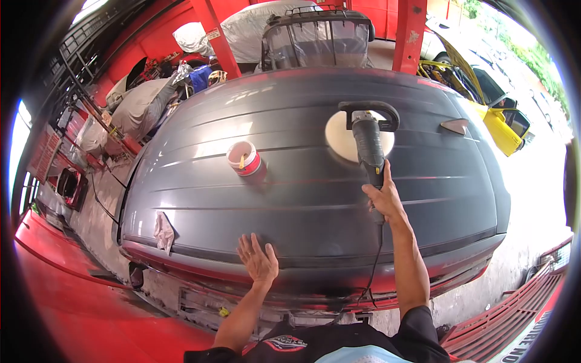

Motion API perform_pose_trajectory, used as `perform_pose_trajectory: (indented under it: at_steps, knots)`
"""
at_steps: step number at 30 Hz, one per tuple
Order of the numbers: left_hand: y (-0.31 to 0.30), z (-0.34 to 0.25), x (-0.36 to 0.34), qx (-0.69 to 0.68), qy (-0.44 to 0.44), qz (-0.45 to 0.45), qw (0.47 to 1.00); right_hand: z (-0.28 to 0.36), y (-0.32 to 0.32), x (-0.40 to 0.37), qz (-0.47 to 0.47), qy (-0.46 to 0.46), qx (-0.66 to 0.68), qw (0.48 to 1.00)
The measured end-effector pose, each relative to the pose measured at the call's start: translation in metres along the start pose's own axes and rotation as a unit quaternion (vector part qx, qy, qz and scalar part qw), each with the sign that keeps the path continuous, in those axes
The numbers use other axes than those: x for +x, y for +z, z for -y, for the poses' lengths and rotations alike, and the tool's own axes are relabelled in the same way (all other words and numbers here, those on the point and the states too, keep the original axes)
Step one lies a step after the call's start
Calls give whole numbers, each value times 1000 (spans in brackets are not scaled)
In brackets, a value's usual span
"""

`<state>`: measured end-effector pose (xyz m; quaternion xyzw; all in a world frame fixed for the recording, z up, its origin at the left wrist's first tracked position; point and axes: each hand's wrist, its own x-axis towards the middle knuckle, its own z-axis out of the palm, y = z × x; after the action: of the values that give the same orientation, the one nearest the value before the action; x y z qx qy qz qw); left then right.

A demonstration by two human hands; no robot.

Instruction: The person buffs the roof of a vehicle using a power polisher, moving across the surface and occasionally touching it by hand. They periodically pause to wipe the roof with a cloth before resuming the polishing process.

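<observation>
My right hand (385, 196) is wrapped round the rear body of a dark polishing machine (368, 145). Its wide cream pad (341, 134) rests on the grey car roof (290, 199), and its D-shaped front handle points away from me. A cord runs from the machine's back end down toward my body. My left hand (258, 259) lies flat near the roof's close edge, fingers stretched out, holding nothing. Farther up the roof stands an uncapped tub (244, 158) with a red label and a small yellowish tool inside. A crumpled pale cloth (163, 232) lies at the near left.
A shark-fin antenna (454, 126) rises from the roof's right side. Beyond the roof stand red posts (410, 36) and a vehicle with a roof rack (318, 39). Covered items (140, 109) fill the left. A yellow car (499, 124) with its hood raised is at right.
</observation>
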<state>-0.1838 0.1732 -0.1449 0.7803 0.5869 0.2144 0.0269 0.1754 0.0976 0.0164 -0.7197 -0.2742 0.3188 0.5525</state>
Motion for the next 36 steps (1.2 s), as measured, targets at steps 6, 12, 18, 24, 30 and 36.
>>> perform_pose_trajectory:
  at_steps: [6,12,18,24,30,36]
  knots:
    - [-5,-4,1,-8,11,-5,1000,-3,26,12,27,-33,0,999]
    - [-4,-3,-1,-12,25,-9,1000,11,46,12,64,-36,-11,997]
    - [0,-3,0,-24,12,-8,1000,-15,78,39,78,-110,-57,989]
    - [5,3,-1,-11,3,-14,1000,5,72,21,105,-82,-55,989]
    - [7,2,-2,-4,0,-38,999,-8,20,20,98,-35,-71,992]
    - [8,3,-2,5,-21,-19,1000,-16,-58,19,-15,-12,5,1000]
